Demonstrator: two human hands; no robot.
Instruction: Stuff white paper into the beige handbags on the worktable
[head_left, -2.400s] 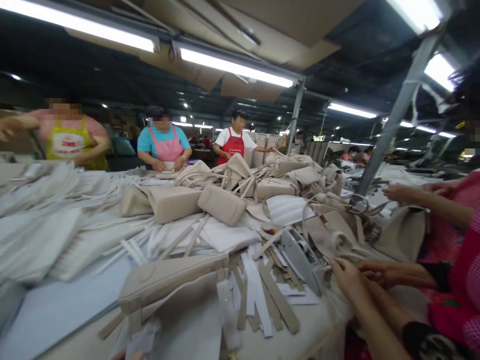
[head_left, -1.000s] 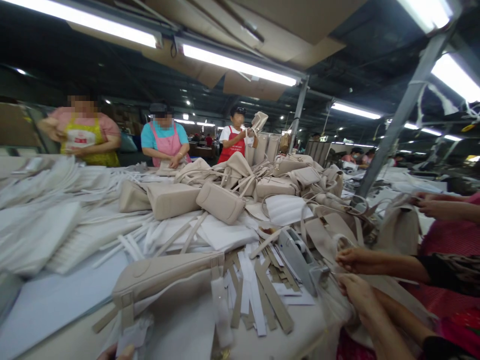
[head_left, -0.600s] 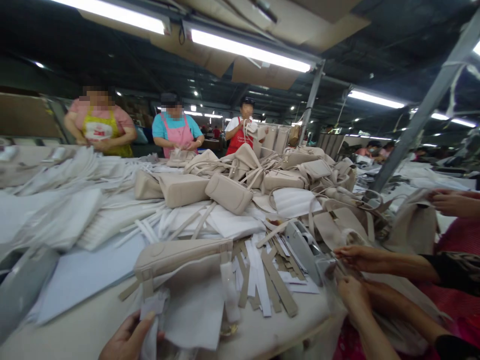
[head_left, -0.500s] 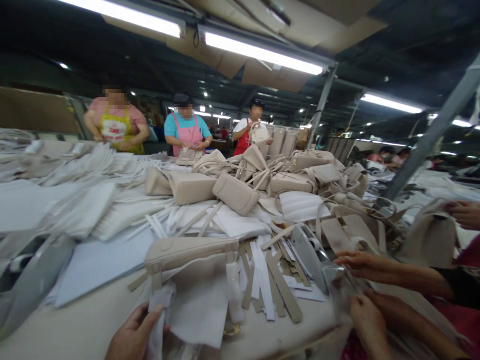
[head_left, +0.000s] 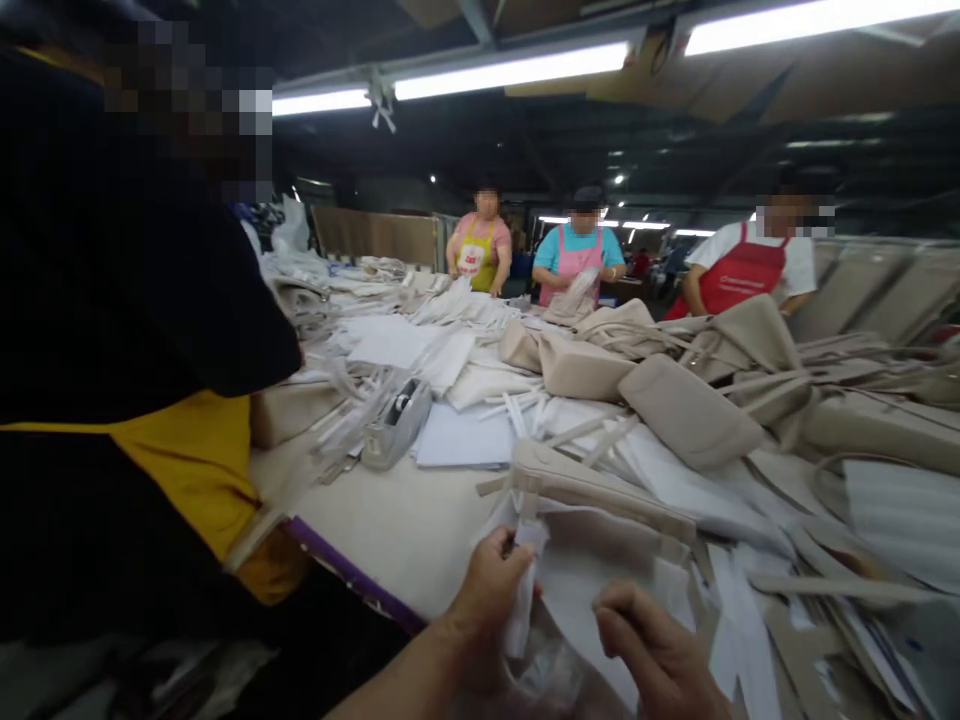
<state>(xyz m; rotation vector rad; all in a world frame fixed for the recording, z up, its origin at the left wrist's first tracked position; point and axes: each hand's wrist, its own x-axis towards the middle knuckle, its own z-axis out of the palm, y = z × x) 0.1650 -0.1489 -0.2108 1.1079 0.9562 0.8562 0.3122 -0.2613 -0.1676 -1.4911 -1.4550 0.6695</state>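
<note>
My left hand (head_left: 491, 585) pinches a white wrapping strip (head_left: 521, 600) at the near left side of a beige bag (head_left: 600, 485). The bag lies on the table with white sheet material (head_left: 592, 570) spread over its near part. My right hand (head_left: 652, 645) is over the right part of that sheet, its fingers curled and thumb drawn in; whether anything is between them is too unclear to tell. Clear plastic (head_left: 551, 670) hangs below, between my hands.
Beige bags (head_left: 690, 410) are heaped beyond on the right. A grey tape dispenser (head_left: 397, 425) stands left of white sheets (head_left: 465, 435). Cardboard and paper strips (head_left: 739, 620) lie at right. A person in black (head_left: 135, 250) stands close at left; three others work across the table.
The view has swung left, bringing in the person in black. My right hand has come into view. My left hand still grips the wrapping strip.
</note>
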